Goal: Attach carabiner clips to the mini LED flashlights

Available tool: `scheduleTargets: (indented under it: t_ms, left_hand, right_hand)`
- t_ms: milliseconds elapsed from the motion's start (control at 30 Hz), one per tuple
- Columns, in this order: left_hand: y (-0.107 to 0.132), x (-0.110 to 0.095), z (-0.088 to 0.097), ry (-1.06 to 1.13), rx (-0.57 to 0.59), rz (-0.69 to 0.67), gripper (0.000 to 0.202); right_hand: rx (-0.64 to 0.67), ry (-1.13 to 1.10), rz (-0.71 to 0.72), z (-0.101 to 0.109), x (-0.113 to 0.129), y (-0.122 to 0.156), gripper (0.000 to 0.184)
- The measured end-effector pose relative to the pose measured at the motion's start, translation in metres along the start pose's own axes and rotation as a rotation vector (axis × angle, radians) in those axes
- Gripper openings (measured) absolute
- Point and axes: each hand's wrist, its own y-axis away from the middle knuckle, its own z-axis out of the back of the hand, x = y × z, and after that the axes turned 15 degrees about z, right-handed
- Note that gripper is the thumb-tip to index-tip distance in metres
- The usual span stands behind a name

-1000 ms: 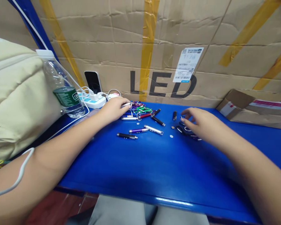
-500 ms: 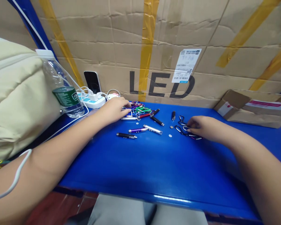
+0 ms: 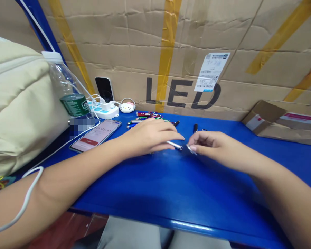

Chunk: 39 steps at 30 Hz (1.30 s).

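My left hand (image 3: pixel 151 136) lies over the small keychain flashlights on the blue table (image 3: pixel 171 186) and grips a silver one (image 3: pixel 175 145), whose tip sticks out to the right. My right hand (image 3: pixel 212 145) is just right of it, fingertips pinched on a small silvery piece (image 3: pixel 189 148) close to the flashlight's tip. A pile of coloured flashlights with carabiner clips (image 3: pixel 147 116) lies behind my left hand. One black flashlight (image 3: pixel 195 127) stands apart behind my right hand.
A phone with a lit screen (image 3: pixel 95 135) lies at the left, beside a water bottle (image 3: pixel 69 93), a cream bag (image 3: pixel 18 107), a power strip (image 3: pixel 105 109) with cables and a leaning phone (image 3: pixel 104 89). A large "LED" carton (image 3: pixel 181 58) walls the back; a flat carton (image 3: pixel 282 121) lies right.
My left hand left the pile at the back and came forward onto the loose flashlights, taking the silver one. My right hand left the carabiners and moved left with a small piece pinched.
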Motion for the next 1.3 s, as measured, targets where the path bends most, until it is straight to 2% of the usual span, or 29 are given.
scheduleTargets:
  t_ms: [133,333,400,467,533,600,667,800,933,1033,1133,1200,1300]
  left_hand:
    - [0.0,-0.013,-0.002,-0.011,0.034,0.007,0.032]
    - [-0.001,-0.013,-0.009,0.044,-0.041,-0.015,0.027]
    - [-0.002,-0.012,-0.009,0.079,-0.06,0.051,0.022]
    - [-0.004,-0.012,-0.008,0.142,-0.1,0.182,0.017]
    - [-0.005,-0.013,-0.006,0.232,-0.115,0.309,0.017]
    - [-0.007,-0.016,-0.002,0.337,-0.084,0.386,0.018]
    - [-0.007,-0.02,0.001,0.43,-0.023,0.433,0.019]
    - [-0.008,-0.022,0.007,0.492,0.068,0.472,0.022]
    - [-0.007,-0.002,0.014,0.42,0.06,0.486,0.026]
    - [-0.005,0.022,0.015,0.212,0.044,0.528,0.027]
    - [-0.002,0.045,0.008,-0.083,0.148,0.506,0.022]
    - [-0.001,0.055,0.001,-0.174,0.223,0.49,0.023]
    - [-0.001,0.057,-0.006,-0.228,0.268,0.513,0.022]
  right_hand:
    - [0.002,-0.154,0.003,-0.014,0.013,-0.005,0.026]
    - [0.011,-0.308,-0.006,-0.021,0.004,-0.006,0.028]
    - [-0.022,-0.289,0.006,-0.023,0.003,-0.007,0.034]
    - [-0.126,-0.14,0.04,-0.025,0.005,-0.008,0.039]
    - [-0.181,0.132,0.091,-0.029,0.008,-0.01,0.037]
    - [-0.135,0.413,0.126,-0.033,0.012,-0.013,0.029]
    - [-0.05,0.601,0.106,-0.037,0.015,-0.014,0.021]
    - [0.035,0.732,0.005,-0.04,0.021,-0.013,0.02]
    - [0.029,0.694,-0.046,-0.037,0.026,-0.011,0.02]
    - [-0.011,0.66,-0.06,-0.035,0.026,-0.011,0.021]
    - [-0.076,0.621,-0.056,-0.032,0.024,-0.01,0.027]
    - [-0.117,0.589,-0.034,-0.029,0.021,-0.008,0.03]
    - [-0.171,0.552,0.011,-0.025,0.018,-0.005,0.031]
